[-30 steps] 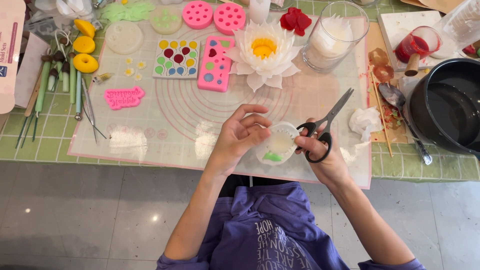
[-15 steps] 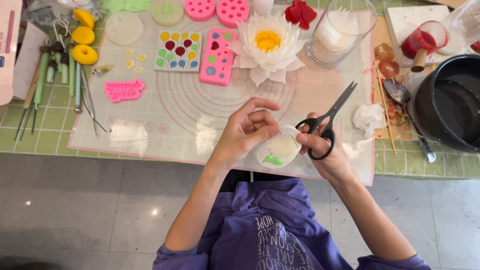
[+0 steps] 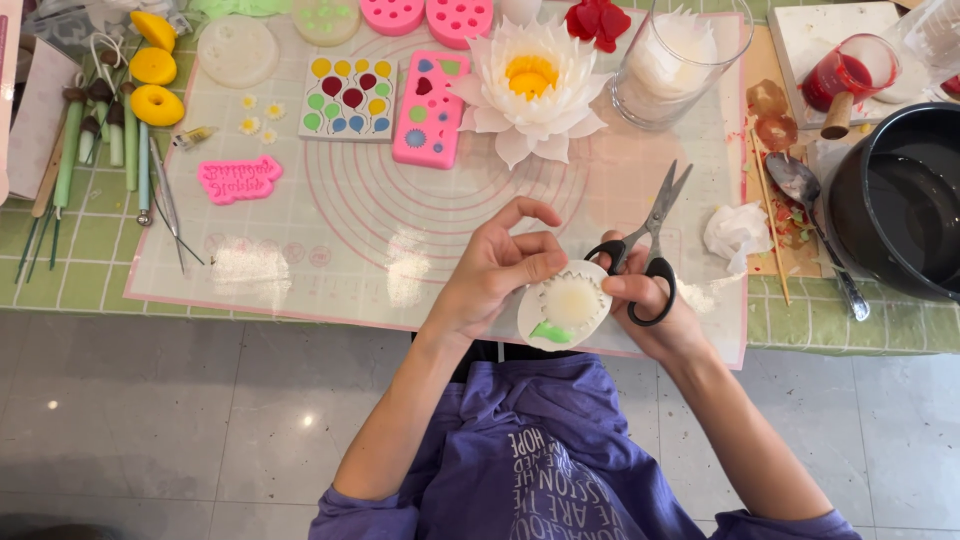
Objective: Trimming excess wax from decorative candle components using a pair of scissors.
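Here the left hand (image 3: 495, 275) pinches an oval white mould (image 3: 563, 306), the right hand (image 3: 655, 305) grips black-handled scissors (image 3: 640, 255).

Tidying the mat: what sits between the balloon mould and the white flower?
In the head view, a pink rectangular mould lies between the balloon mould and the white flower.

A white flower with a yellow centre (image 3: 528, 85) lay on the translucent work mat (image 3: 330, 225), with a pink mould (image 3: 431, 109) just beside it and a square mould of coloured balloon shapes (image 3: 348, 98) further left. Yellow rings (image 3: 156, 66) and green-handled tools (image 3: 95, 135) sat at the left of the green-tiled table (image 3: 70, 250). To the right stood a glass jar of white material (image 3: 680, 62), a spoon (image 3: 815, 215), a crumpled tissue (image 3: 737, 232) and a black pot (image 3: 900, 195).
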